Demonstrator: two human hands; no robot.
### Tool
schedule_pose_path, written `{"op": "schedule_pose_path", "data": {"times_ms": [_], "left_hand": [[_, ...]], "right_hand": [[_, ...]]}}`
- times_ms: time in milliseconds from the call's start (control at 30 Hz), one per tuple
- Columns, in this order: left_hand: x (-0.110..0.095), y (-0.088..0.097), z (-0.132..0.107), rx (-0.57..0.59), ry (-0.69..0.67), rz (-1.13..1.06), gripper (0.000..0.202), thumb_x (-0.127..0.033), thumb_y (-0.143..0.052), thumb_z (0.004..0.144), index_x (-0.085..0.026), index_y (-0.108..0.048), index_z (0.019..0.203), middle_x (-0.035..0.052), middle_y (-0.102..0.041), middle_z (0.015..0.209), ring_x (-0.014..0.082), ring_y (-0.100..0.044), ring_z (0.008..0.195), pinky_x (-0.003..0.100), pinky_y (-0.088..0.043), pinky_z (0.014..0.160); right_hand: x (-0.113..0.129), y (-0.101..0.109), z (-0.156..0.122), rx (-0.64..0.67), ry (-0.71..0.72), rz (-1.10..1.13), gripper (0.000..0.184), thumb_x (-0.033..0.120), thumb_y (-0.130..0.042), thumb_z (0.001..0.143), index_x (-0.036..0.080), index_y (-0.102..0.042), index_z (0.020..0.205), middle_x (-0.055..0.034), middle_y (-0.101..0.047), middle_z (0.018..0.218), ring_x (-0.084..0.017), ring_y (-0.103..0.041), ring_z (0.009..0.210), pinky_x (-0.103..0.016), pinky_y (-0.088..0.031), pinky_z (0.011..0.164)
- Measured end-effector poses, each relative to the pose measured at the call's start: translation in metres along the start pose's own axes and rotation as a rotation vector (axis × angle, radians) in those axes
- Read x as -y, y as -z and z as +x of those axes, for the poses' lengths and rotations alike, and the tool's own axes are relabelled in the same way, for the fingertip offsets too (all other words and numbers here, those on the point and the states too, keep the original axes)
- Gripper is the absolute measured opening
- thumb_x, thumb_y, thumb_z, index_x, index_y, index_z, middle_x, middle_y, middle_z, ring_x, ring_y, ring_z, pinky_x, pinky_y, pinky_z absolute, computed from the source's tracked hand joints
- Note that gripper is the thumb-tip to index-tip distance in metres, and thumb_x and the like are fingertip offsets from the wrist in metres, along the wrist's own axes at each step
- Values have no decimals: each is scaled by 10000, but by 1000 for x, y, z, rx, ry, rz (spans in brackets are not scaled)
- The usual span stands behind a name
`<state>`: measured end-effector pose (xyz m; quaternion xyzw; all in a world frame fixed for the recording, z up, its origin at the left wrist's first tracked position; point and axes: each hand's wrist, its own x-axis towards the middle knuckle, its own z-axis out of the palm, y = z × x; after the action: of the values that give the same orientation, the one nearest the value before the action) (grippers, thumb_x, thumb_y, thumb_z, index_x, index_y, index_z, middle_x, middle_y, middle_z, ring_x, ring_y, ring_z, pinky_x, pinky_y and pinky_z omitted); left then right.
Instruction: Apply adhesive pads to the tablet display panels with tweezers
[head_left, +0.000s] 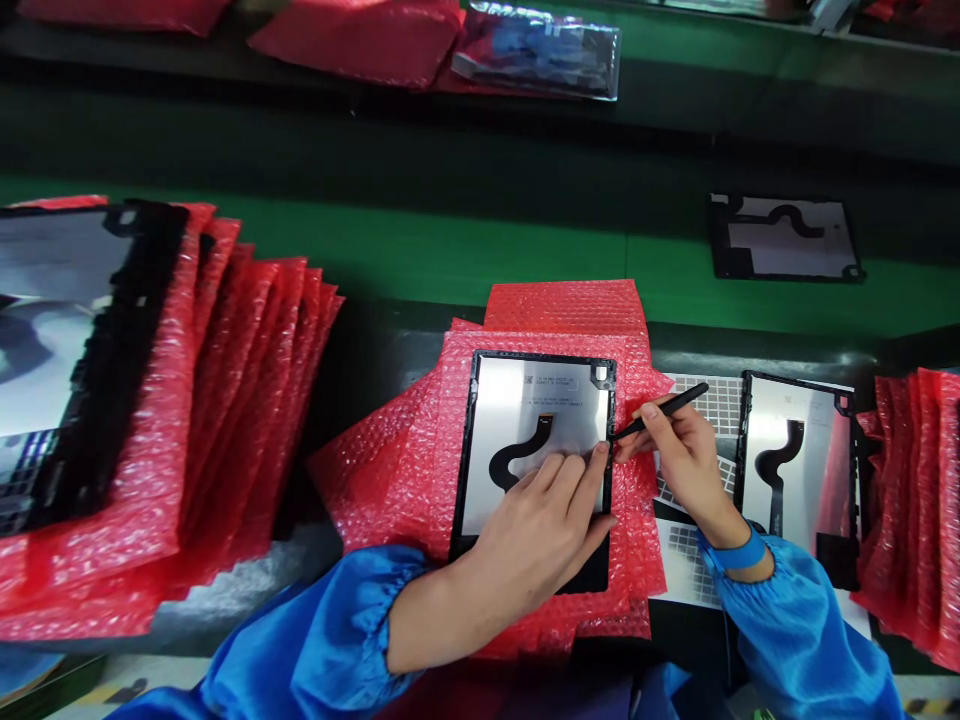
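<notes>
A tablet screen panel (517, 390) with a silver back, black frame and curved black ribbon cable (517, 460) lies on red bubble-wrap bags (420, 450). My left hand (536, 515) rests on the panel's lower half, index finger stretched to the right edge and the other fingers lying on the silver back. Between the thumb and fingers of my right hand (682, 450) is a slim black pen-like tool (664, 412). Its tip meets the panel's right frame edge beside my left index fingertip. Part of the cable is covered by my left hand.
Another screen panel (799, 480) lies to the right over white sheets with grid stickers (712, 405). Stacks of red bubble bags stand left (247, 400) and right (915, 500). A panel (75, 350) tops the left stack; one more (787, 240) lies at the back right.
</notes>
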<state>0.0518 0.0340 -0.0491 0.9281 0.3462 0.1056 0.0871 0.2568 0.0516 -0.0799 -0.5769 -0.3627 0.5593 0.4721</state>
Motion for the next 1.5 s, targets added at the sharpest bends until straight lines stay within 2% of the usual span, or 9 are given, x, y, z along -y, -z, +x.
{"op": "schedule_pose_path", "data": {"times_ms": [167,300,433,567,633,700,867,1267,1500], "left_hand": [[4,-1,0,23,1,15,568,-345,-499,1071,39,-473,1489,166,-682,1075,284,-665,971,409,-621,802],[3,5,0,8,-5,7,581,-380,-489,1077,33,-480,1485,173,-687,1084,281,-658,957,413,-611,805],[-20,11,-8,2,-76,31,565,-420,-483,1079,0,-556,1450,184,-716,1142,295,-663,1009,419,-581,848],[-51,0,-24,65,-319,-28,644,-566,-596,1009,-87,-631,1437,171,-635,1484,338,-570,1354,465,-471,1121],[-60,-11,-30,123,-384,-7,701,-607,-662,958,-101,-643,1442,170,-564,1582,359,-485,1470,499,-377,1220],[-62,-21,-34,149,-396,49,624,-515,-699,959,-102,-661,1425,174,-585,1564,350,-503,1468,503,-346,1245],[-56,-28,-34,96,-407,93,439,-289,-630,1010,-80,-671,1394,162,-704,1405,321,-634,1341,482,-417,1199],[-55,-30,-35,84,-421,83,363,-280,-675,982,-74,-723,1276,212,-649,1482,334,-626,1373,478,-448,1191],[-56,-30,-33,92,-413,94,340,-282,-622,1010,-98,-729,1274,185,-656,1484,316,-637,1365,462,-470,1172]], "right_hand": [[18,8,-5,-113,57,-13,420,650,-725,916,241,-632,912,-21,-779,694,-201,-764,544,-338,-668,565],[27,29,-46,-268,119,-113,353,587,-744,942,239,-685,938,-25,-777,678,-223,-762,533,-363,-673,555],[-1,51,-105,-331,71,-198,283,513,-736,978,232,-711,966,-32,-776,656,-249,-770,551,-389,-680,580],[-38,63,-137,-350,7,-287,274,517,-713,994,243,-706,1013,-66,-818,764,-295,-810,667,-428,-687,656],[-48,65,-140,-353,3,-324,284,526,-703,999,244,-692,1031,-80,-828,804,-301,-818,705,-430,-683,674],[-52,65,-138,-357,16,-328,296,531,-688,1009,238,-678,1045,-81,-827,804,-291,-818,707,-422,-682,675],[-51,61,-132,-370,34,-287,313,530,-672,1022,220,-661,1059,-49,-806,750,-258,-812,698,-388,-686,656],[-45,62,-129,-341,16,-298,335,556,-697,998,222,-674,1020,-41,-799,737,-241,-805,680,-359,-687,640],[-38,61,-125,-347,-37,-260,358,568,-718,980,214,-663,1009,-42,-791,715,-244,-804,669,-353,-691,619]]}}
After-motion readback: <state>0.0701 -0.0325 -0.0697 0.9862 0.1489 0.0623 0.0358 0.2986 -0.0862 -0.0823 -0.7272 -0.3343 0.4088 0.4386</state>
